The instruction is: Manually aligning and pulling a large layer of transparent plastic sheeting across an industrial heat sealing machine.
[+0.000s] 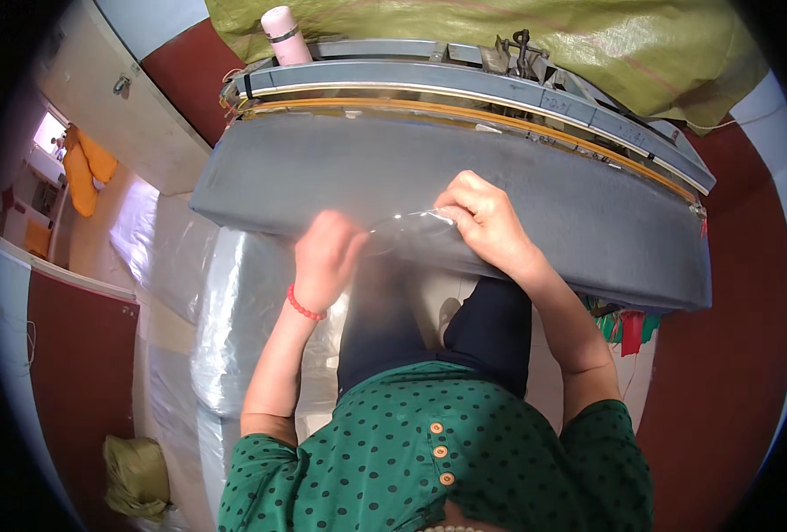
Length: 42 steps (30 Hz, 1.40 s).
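My right hand is closed in a pinch on the edge of a thin piece of clear plastic film. The film catches light and stretches leftward, its outline hard to follow. At its other end is my left hand, with a red bead bracelet on the wrist. Motion smears those fingers, so their grip on the film cannot be made out. Both hands are over the near edge of a long grey padded surface.
Behind the pad runs a metal rail, with a pink bottle at its left end. Clear-wrapped bundles stand at my left. A green sheet covers the back. Red and green strips hang below the pad's right end.
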Tool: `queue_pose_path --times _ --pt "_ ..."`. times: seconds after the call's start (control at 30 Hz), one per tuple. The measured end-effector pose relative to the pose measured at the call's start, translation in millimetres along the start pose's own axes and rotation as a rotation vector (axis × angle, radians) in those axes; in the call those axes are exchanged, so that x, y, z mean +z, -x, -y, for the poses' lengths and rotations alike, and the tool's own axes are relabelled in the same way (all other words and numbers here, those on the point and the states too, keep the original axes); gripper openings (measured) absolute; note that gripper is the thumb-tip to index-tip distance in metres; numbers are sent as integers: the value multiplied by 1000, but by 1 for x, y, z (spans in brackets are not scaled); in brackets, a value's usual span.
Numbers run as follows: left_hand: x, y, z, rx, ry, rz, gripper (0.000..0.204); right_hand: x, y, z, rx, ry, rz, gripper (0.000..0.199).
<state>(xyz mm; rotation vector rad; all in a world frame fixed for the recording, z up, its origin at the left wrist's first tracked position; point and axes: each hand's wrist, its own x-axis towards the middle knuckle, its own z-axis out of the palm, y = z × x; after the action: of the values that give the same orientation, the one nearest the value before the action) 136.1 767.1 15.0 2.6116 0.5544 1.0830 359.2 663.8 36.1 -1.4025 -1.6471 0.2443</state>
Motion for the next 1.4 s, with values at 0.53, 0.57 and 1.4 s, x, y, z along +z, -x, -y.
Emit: queue_pose_path --times 0.53,0.57,1.4 --pt "-38 7 -54 -67 834 -417 2 -26 35 44 25 -701 -182 8" --pt "-46 8 -58 36 771 -429 5 -31 40 53 -64 -622 -203 9" --pt "-107 0 -118 335 911 -582 12 -56 48 127 -526 -928 -127 7"
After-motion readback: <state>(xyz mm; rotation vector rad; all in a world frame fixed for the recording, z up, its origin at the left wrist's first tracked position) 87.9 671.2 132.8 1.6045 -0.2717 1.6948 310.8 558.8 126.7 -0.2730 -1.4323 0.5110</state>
